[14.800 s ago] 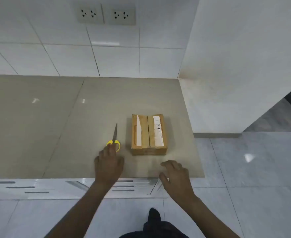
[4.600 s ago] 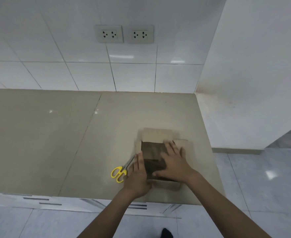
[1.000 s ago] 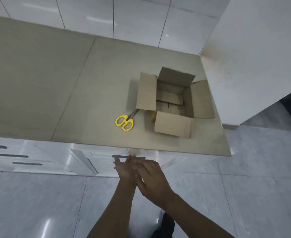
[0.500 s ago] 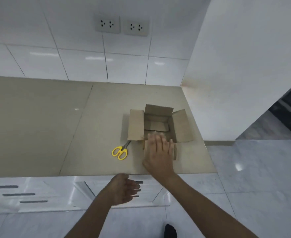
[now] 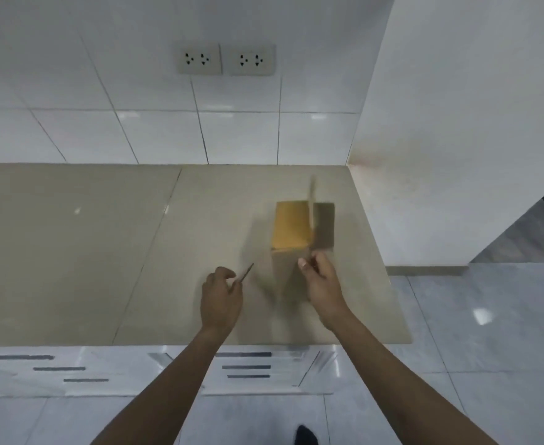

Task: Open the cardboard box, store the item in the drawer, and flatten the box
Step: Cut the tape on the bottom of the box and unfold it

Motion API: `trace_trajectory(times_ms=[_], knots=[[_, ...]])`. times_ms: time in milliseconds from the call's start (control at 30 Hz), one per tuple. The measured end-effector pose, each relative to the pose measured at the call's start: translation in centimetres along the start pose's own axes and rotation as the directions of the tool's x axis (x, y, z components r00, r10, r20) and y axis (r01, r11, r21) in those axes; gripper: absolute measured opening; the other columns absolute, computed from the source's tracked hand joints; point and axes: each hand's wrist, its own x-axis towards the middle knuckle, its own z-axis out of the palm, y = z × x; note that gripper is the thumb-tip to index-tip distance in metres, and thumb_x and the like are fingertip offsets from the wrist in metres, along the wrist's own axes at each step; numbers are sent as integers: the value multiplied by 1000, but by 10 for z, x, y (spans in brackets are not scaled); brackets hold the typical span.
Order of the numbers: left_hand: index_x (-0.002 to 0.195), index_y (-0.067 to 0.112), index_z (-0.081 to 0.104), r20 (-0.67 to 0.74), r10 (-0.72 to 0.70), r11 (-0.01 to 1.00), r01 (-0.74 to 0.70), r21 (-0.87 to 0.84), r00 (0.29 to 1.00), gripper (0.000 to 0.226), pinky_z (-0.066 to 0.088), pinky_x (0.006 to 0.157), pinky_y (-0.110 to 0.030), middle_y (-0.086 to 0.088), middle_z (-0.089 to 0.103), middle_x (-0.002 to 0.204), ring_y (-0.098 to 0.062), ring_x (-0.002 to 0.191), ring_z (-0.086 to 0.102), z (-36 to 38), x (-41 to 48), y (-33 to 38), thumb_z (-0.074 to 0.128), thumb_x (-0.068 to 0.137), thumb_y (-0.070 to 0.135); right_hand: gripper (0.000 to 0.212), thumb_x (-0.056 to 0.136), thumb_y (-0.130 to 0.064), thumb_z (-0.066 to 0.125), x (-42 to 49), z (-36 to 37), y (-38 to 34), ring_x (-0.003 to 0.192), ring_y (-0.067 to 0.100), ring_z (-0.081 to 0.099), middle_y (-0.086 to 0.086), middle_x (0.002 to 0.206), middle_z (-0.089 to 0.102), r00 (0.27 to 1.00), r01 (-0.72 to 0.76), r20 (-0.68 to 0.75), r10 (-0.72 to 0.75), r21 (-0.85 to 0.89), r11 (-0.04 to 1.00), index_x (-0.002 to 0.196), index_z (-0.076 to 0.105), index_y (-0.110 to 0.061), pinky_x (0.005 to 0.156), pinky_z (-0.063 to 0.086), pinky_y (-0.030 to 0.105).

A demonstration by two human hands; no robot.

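The cardboard box (image 5: 291, 226) stands tipped up on the beige counter (image 5: 103, 252), its orange taped face upward and its flaps (image 5: 324, 224) pointing right. The image of it is blurred. My right hand (image 5: 320, 279) grips the box at its near right edge. My left hand (image 5: 220, 297) is closed around the scissors (image 5: 247, 272) just left of the box; only the grey blades stick out past the fingers and the handles are hidden. The white drawer fronts (image 5: 246, 364) below the counter edge look closed. No item is in sight.
A white tiled wall with two sockets (image 5: 225, 59) rises behind the counter. A white side wall (image 5: 456, 139) bounds the counter on the right, close to the box. Grey floor tiles (image 5: 472, 348) lie below and to the right.
The box, lying open with flaps spread half a second ago, now stands turned on its side in my right hand. My left hand rose from the drawer front and closed on the scissors.
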Motion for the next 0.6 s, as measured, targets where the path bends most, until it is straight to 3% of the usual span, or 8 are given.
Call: trace_trajectory(times_ms=[33, 100, 167, 267, 367, 467, 533, 600], knots=[[108, 12, 57, -8, 19, 993, -18, 118, 1000, 24, 43, 80, -43, -11, 59, 110, -34, 103, 53, 3, 5, -3, 60, 85, 18, 10, 98, -16, 48, 5, -4, -4, 93, 18, 59, 5, 98, 63, 996, -85, 7, 86, 276, 957, 92, 56, -17, 82, 47, 34], [125, 15, 50, 65, -1, 944, -21, 330, 998, 44, 43, 88, -48, -7, 52, 132, -34, 118, 47, 7, 13, -12, 60, 83, 27, 13, 99, -13, 45, 13, -11, -6, 97, 20, 61, 4, 101, 67, 974, -202, 66, 218, 691, 694, 98, 56, -18, 82, 50, 37], [125, 18, 51, 138, 42, 863, -105, 494, 989, 48, 44, 89, -49, -4, 51, 135, -31, 120, 49, 11, 15, -24, 52, 82, 39, 15, 96, -13, 46, 21, -21, -3, 99, 22, 60, 5, 100, 68, 952, -207, 82, 294, 881, 425, 99, 59, -20, 80, 48, 40], [110, 16, 65, 168, 155, 754, -226, 617, 974, 49, 50, 71, -45, -8, 65, 119, -34, 99, 63, 19, 10, -36, 38, 78, 42, 38, 85, -19, 53, 32, -33, 16, 114, 26, 55, 10, 119, 64, 920, -158, 53, 389, 957, 242, 123, 58, -18, 85, 45, 47], [106, 13, 67, 127, 223, 666, -246, 704, 967, 41, 48, 62, -42, -9, 67, 110, -34, 85, 62, 24, 10, -40, 38, 81, 27, 66, 77, -22, 61, 33, -28, 40, 106, 29, 55, 13, 112, 61, 838, -244, 73, 541, 937, 252, 140, 44, -13, 92, 44, 48], [102, 7, 65, 127, 293, 562, -278, 779, 948, 32, 46, 55, -42, -13, 67, 101, -35, 75, 59, 27, 18, -43, 40, 82, 9, 43, 97, -19, 45, 32, -17, 57, 95, 30, 54, 14, 101, 60, 775, -342, 79, 627, 887, 311, 138, 46, -6, 104, 39, 47], [94, 4, 64, 141, 324, 510, -298, 807, 936, 25, 44, 49, -39, -14, 65, 88, -33, 66, 56, 27, 22, -42, 42, 82, 3, 33, 101, -14, 37, 29, -14, 56, 93, 31, 56, 16, 99, 62, 741, -421, 12, 671, 787, 451, 126, 54, -1, 93, 46, 44], [79, 5, 63, 144, 344, 494, -309, 812, 928, 21, 43, 45, -36, -13, 60, 72, -30, 59, 53, 27, 29, -39, 42, 80, 0, 27, 96, -9, 40, 22, -11, 47, 96, 35, 59, 19, 100, 65, 725, -500, -152, 671, 554, 666, 111, 61, -1, 90, 50, 46]])
